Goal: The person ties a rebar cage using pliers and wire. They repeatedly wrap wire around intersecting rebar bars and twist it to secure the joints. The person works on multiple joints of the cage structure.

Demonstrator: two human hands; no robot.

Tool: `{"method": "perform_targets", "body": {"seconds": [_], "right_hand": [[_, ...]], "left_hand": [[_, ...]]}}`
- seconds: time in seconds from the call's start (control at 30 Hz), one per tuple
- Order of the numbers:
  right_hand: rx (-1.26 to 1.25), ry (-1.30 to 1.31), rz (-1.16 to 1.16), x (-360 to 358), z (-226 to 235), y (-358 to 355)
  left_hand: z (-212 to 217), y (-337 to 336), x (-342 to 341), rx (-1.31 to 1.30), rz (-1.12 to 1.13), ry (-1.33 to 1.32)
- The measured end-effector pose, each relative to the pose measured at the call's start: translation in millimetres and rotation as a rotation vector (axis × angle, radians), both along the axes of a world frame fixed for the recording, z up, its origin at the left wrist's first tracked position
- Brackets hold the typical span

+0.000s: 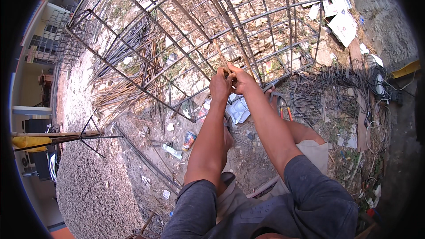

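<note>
My left hand [220, 85] and my right hand [241, 79] meet at the near side of a rebar cage [239, 25], their fingers closed and pressed together. A thin brownish rod [220, 53] of the cage runs up from between them. What the fingertips grip is too small and covered to make out. Steel bars cross just beyond and to the right of my hands. Beside my right foot, two orange-red handles [286, 114], like those of a hand tool, stick up from the ground. A crumpled white plastic bag [238, 109] lies below my hands.
Loose rebar [128, 71] is heaped at the left, behind a gravel pile [90, 186]. Tangled dark wire [330, 93] and a wooden plank [362, 119] lie at the right. Near my left arm are a crushed can [189, 140] and long bars [146, 159] on the dirt.
</note>
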State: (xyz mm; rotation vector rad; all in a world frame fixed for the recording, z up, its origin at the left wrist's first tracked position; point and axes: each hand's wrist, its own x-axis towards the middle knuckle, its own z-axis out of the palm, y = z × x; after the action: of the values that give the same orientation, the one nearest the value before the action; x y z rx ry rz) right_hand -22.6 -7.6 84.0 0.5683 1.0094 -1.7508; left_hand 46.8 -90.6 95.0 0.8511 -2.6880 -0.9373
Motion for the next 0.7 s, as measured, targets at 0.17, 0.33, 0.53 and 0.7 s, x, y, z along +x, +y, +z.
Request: {"method": "perform_targets", "body": {"seconds": [0.17, 0.33, 0.53, 0.7], "right_hand": [[-0.094, -0.008, -0.037, -2.7, 1.1, -7.6], [0.084, 0.006, -0.082, 2.2, 2.3, 2.4], [0.211, 0.245, -0.198, 28.0, -16.2, 8.6], [0.148, 0.276, -0.250, 33.6, -22.4, 10.7]], "left_hand": [[-2.4, -2.2, -0.1, 0.001, -0.012, 0.014], [2.4, -3.9, -0.5, 0.052, -0.060, 0.016], [-3.9, -29.1, -6.0, 0.150, -0.246, 0.008], [-3.6, -32.3, -11.1, 0.144, -0.297, -0.019]]}}
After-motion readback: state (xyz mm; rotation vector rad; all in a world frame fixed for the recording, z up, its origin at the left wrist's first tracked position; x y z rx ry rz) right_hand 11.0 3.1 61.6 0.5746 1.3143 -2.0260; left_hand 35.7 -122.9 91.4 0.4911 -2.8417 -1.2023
